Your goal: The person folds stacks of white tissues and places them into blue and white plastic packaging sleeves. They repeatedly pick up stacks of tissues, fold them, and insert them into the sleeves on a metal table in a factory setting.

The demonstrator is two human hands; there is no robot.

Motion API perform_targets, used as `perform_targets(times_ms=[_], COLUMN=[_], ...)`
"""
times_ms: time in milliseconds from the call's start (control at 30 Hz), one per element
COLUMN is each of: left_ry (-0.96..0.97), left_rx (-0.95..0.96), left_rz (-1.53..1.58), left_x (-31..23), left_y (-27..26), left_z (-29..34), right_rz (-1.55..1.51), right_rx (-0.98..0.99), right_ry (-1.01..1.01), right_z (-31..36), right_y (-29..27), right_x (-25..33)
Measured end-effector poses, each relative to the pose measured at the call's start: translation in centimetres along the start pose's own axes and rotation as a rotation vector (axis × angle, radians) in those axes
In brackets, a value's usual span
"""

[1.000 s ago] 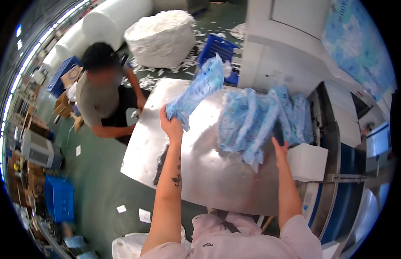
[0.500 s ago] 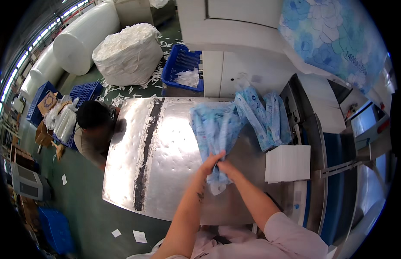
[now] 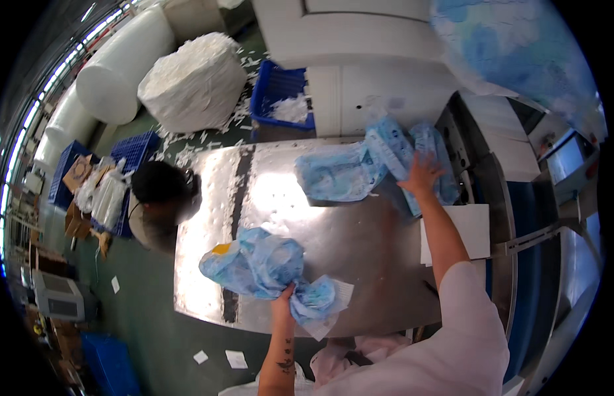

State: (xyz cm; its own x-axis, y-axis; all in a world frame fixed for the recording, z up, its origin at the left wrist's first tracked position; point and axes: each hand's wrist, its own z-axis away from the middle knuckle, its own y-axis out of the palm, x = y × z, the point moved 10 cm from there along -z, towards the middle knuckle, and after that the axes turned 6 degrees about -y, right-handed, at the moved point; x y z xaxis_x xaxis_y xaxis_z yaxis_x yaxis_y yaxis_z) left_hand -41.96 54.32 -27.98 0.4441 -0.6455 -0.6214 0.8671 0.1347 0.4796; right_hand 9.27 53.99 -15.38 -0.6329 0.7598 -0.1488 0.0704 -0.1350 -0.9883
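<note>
My left hand point(image 3: 282, 307) is closed around the gathered neck of a crumpled blue patterned plastic bag point(image 3: 271, 261), held over the table's near left part. The bag has a small yellow patch on it. At the right, my right hand point(image 3: 423, 175) has its fingers spread over folded blue plastic bags point(image 3: 391, 142); whether they touch the film I cannot tell. Another blue bag point(image 3: 333, 175) lies flat to the left of these. Below my right forearm sits a stack of white sheets point(image 3: 475, 224).
The metal table point(image 3: 360, 257) fills the middle, with a machine point(image 3: 498, 155) along its right. A co-worker point(image 3: 158, 191) is at its left end. Beyond are a blue crate point(image 3: 264, 99), a big white sack point(image 3: 195, 86) and white rolls point(image 3: 125, 66).
My hands were together on one blue bag and are now apart. The left has carried a bag leftward and nearer; the right has moved up to the folded bags.
</note>
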Motion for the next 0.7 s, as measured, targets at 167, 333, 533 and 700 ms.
perform_targets(times_ms=[167,333,533,700], left_ry=[0.169,0.171,0.010,-0.206], left_rx=[-0.070,-0.066,-0.033,0.273], left_rz=[-0.237,-0.184,-0.074,0.416], left_x=[0.4,-0.8,2.8,4.0], left_y=[-1.1,0.6,6.2,4.7], left_z=[-0.3,1.9,5.2,8.2], right_rz=[-0.199,-0.289,-0.552,-0.781], right_rx=[0.068,-0.553,-0.321,0.211], right_ry=[0.054,-0.269,-0.931,-1.327], right_z=[-4.1,4.9,25.4,35.0], right_y=[8.4,-10.6,-11.9,-3.6], right_x=[-5.6,-0.9,15.1,22.8])
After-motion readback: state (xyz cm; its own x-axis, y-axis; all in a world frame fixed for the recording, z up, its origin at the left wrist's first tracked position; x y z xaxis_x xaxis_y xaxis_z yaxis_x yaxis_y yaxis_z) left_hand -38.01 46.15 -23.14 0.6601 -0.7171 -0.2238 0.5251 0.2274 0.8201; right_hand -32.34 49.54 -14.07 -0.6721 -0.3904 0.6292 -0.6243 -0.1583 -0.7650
